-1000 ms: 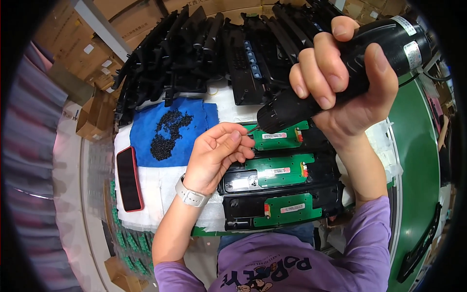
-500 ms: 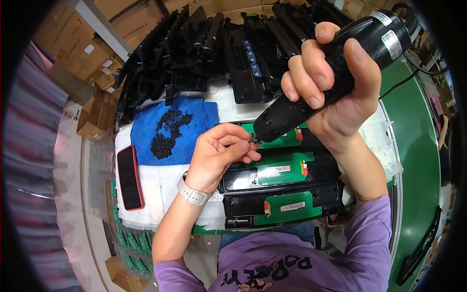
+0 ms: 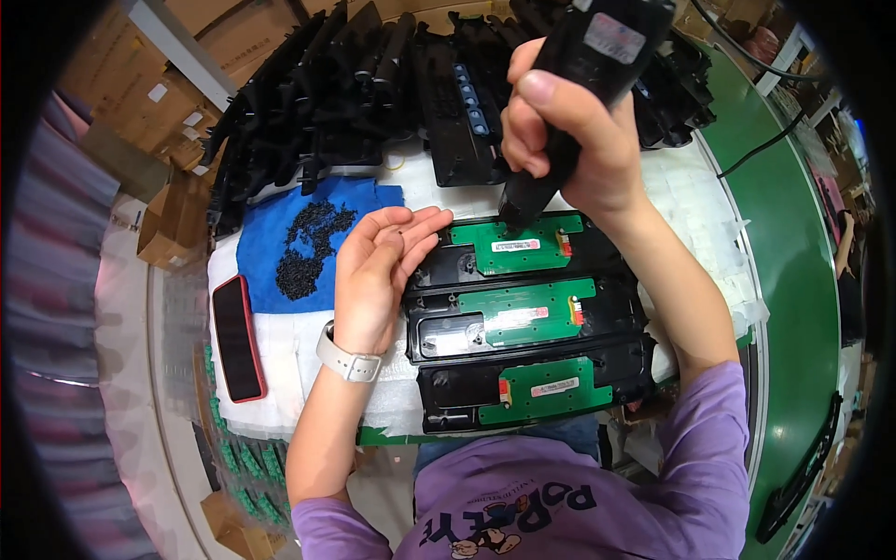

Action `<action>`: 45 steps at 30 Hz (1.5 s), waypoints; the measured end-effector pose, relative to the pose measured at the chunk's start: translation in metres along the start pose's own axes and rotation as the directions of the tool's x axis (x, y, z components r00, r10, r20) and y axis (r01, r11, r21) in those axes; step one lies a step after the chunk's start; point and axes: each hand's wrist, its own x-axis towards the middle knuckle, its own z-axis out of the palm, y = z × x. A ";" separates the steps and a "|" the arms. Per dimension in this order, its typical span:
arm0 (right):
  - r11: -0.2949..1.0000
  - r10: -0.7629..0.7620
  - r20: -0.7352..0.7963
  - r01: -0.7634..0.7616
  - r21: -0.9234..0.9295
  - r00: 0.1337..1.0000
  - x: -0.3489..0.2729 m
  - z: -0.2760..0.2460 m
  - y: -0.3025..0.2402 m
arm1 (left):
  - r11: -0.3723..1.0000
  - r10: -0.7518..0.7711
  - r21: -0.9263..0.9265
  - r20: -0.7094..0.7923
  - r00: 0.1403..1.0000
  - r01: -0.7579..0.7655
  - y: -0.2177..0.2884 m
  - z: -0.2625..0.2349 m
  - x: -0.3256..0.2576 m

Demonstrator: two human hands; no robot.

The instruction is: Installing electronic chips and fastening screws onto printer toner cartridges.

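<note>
Right hand presses electric screwdriver seemingly onto green board.

Cardboard boxes: brown cartons stacked at the upper left, beyond the work surface, several bearing small white rectangular labels.

Small open carton: brown, left of the blue cloth.

Board labels: a white rectangular sticker on each of three green circuit boards, on the top board, the middle board and the bottom board, each with a small orange-red tag close by.

Tool label: white and red sticker on the black power screwdriver, top centre.

Phone screen: dark, blank, red-edged, lying at the left on white padding.
</note>
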 end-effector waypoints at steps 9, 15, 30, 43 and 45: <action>0.999 0.028 0.031 -0.027 -0.047 0.999 0.000 0.000 0.011 | 0.998 -0.058 0.034 0.060 0.997 0.056 0.004 -0.005 -0.002; 0.962 0.045 0.110 -0.013 -0.274 0.993 0.002 0.015 0.011 | 0.988 -0.148 -0.026 0.119 0.982 0.152 0.004 -0.009 0.000; 0.997 0.004 0.144 0.007 -0.077 0.990 -0.006 0.008 -0.006 | 0.985 -0.111 0.143 0.091 0.990 0.098 0.002 -0.003 -0.004; 0.909 -0.183 0.175 0.099 0.405 0.967 -0.007 0.002 -0.022 | 0.988 -0.128 -0.060 0.220 0.967 0.144 -0.006 0.004 -0.012; 0.909 -0.175 0.183 0.087 0.407 0.967 -0.008 0.003 -0.020 | 0.991 -0.132 -0.002 0.231 0.964 0.136 -0.006 0.004 -0.012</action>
